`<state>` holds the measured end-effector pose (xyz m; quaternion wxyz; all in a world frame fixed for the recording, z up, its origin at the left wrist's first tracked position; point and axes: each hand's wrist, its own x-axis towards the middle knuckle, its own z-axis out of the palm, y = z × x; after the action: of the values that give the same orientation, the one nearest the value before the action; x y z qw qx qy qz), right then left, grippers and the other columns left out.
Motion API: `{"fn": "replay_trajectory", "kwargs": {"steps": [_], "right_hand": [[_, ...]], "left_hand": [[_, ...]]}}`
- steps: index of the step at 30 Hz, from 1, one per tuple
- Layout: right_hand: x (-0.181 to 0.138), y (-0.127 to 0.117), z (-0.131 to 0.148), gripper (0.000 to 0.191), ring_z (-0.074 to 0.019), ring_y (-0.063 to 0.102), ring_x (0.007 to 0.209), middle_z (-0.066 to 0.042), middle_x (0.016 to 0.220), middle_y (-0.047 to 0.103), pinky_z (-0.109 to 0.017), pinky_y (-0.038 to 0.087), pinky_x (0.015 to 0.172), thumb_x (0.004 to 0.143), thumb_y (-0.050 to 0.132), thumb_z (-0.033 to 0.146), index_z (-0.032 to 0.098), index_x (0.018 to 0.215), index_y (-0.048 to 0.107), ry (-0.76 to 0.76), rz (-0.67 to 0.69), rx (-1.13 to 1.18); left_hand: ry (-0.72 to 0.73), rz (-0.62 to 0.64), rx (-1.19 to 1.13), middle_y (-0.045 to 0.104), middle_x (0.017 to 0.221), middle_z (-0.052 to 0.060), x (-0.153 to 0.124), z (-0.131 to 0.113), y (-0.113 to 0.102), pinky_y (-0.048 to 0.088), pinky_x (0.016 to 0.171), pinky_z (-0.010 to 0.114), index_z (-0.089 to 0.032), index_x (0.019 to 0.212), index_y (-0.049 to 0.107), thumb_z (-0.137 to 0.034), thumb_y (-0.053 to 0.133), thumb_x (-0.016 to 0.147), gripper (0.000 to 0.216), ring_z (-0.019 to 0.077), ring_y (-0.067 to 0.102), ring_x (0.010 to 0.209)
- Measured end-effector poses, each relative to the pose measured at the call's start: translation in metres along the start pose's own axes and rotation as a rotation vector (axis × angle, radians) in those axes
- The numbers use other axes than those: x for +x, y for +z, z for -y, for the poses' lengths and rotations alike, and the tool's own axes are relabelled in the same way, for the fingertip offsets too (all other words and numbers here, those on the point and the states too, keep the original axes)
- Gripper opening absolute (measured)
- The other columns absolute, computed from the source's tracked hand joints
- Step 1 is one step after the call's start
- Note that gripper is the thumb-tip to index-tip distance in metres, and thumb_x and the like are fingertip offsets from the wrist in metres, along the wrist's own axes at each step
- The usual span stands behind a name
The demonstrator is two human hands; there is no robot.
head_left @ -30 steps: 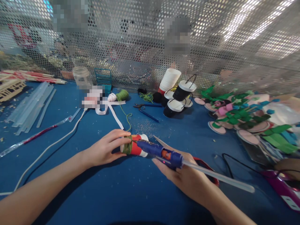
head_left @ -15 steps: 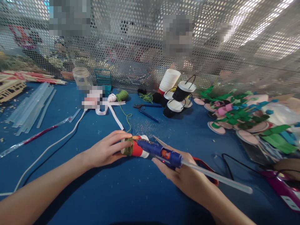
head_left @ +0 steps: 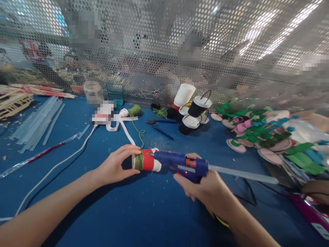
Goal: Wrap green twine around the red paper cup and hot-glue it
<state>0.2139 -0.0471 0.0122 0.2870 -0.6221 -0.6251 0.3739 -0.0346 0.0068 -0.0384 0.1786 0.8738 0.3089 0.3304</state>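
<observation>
A red and white paper cup (head_left: 148,161) lies on its side, with green yarn (head_left: 139,161) wound round one end. My left hand (head_left: 117,166) grips that end between thumb and fingers. In my right hand (head_left: 209,188) is a blue glue gun (head_left: 172,160), held level, its metal nozzle over the red side of the cup close to the yarn. A long clear glue stick (head_left: 241,174) juts from the gun's back. The yarn's loose strand leads to a green yarn ball (head_left: 134,110). Under my right wrist shows a yellow-edged thing (head_left: 222,222), mostly hidden.
Pliers (head_left: 161,131) and black cups with white lids (head_left: 189,124) lie beyond my hands. Spare glue sticks (head_left: 38,123) and a white cable (head_left: 61,160) are left; leafy green craft pieces (head_left: 257,128) and a purple power strip (head_left: 305,212) right. Perforated metal (head_left: 154,44) stands behind.
The glue gun has turned more level and its back end has swung up and right. My left fingers have shifted on the cup, baring more yarn. The pointed blade beside my right hand no longer shows.
</observation>
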Motion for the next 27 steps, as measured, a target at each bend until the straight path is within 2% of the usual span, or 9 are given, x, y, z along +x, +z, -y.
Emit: {"fn": "replay_trajectory", "kwargs": {"steps": [2,5,6,11,16,20,23,25,27], "right_hand": [[0.011,-0.005,0.002,0.026,-0.0130,0.051,0.038,0.004,0.044,0.054,-0.024,0.042,0.038,0.069,0.059,0.036,0.016,0.084,0.056,0.062,-0.018,0.085],[0.032,-0.015,-0.003,0.028,-0.0161,0.059,0.060,-0.003,0.068,0.066,-0.026,0.047,0.053,0.066,0.063,0.037,0.015,0.083,0.060,-0.009,-0.125,0.156],[0.040,-0.016,-0.006,0.025,-0.0155,0.059,0.059,-0.003,0.069,0.065,-0.026,0.046,0.052,0.066,0.063,0.037,0.015,0.076,0.061,-0.010,-0.128,0.147],[0.077,-0.010,-0.024,0.024,-0.0086,0.050,0.042,-0.001,0.053,0.057,-0.022,0.041,0.043,0.077,0.050,0.033,0.015,0.061,0.053,0.097,-0.154,0.071],[0.093,0.002,-0.039,0.027,-0.0138,0.052,0.038,0.001,0.040,0.050,-0.025,0.039,0.041,0.074,0.056,0.031,0.019,0.052,0.045,0.109,-0.183,-0.098],[0.089,0.003,-0.039,0.034,-0.0260,0.060,0.070,-0.009,0.059,0.057,-0.034,0.042,0.058,0.071,0.060,0.024,0.021,0.044,0.039,0.025,-0.295,-0.303],[0.082,0.005,-0.025,0.032,-0.0336,0.052,0.094,-0.017,0.082,0.059,-0.042,0.038,0.074,0.073,0.058,0.020,0.020,0.044,0.044,-0.068,-0.338,-0.411],[0.078,0.010,-0.010,0.030,-0.0315,0.051,0.097,-0.017,0.089,0.060,-0.042,0.036,0.079,0.077,0.055,0.024,0.018,0.048,0.051,-0.155,-0.290,-0.437],[0.075,0.017,0.005,0.031,-0.0231,0.056,0.088,-0.011,0.085,0.064,-0.034,0.039,0.079,0.082,0.049,0.030,0.019,0.054,0.057,-0.250,-0.162,-0.422]], "left_hand": [[-0.012,0.000,0.013,0.057,0.110,0.012,-0.001,0.000,0.000,0.048,0.088,0.036,-0.016,0.110,0.047,-0.023,0.065,0.073,0.042,0.0223,0.053,0.106],[0.010,0.000,0.048,0.054,0.112,0.013,-0.001,0.000,0.000,0.048,0.088,0.037,-0.017,0.112,0.046,-0.023,0.063,0.075,0.041,0.0219,0.053,0.106],[0.028,-0.002,0.065,0.054,0.113,0.013,-0.001,0.000,0.001,0.048,0.088,0.037,-0.017,0.112,0.046,-0.023,0.062,0.076,0.040,0.0219,0.053,0.106],[0.189,-0.032,0.169,0.053,0.112,0.015,0.000,-0.001,0.003,0.049,0.086,0.040,-0.015,0.112,0.045,-0.020,0.058,0.078,0.036,0.0236,0.052,0.105],[0.299,-0.019,0.241,0.051,0.112,0.016,-0.001,-0.006,0.005,0.050,0.084,0.041,-0.015,0.110,0.046,-0.017,0.055,0.080,0.031,0.0244,0.051,0.105],[0.327,-0.028,0.304,0.050,0.110,0.015,0.001,-0.009,0.005,0.052,0.082,0.039,-0.015,0.109,0.046,-0.018,0.054,0.081,0.029,0.0233,0.053,0.102],[0.386,-0.042,0.350,0.053,0.105,0.013,0.002,-0.009,0.004,0.052,0.081,0.038,-0.014,0.107,0.048,-0.018,0.053,0.082,0.026,0.0229,0.053,0.099],[0.420,-0.048,0.389,0.055,0.104,0.014,0.003,-0.010,0.004,0.051,0.083,0.040,-0.013,0.105,0.050,-0.017,0.054,0.082,0.024,0.0249,0.051,0.102],[0.445,-0.046,0.446,0.057,0.104,0.013,0.003,-0.011,0.003,0.050,0.084,0.040,-0.012,0.104,0.052,-0.017,0.054,0.082,0.023,0.0266,0.049,0.105]]}}
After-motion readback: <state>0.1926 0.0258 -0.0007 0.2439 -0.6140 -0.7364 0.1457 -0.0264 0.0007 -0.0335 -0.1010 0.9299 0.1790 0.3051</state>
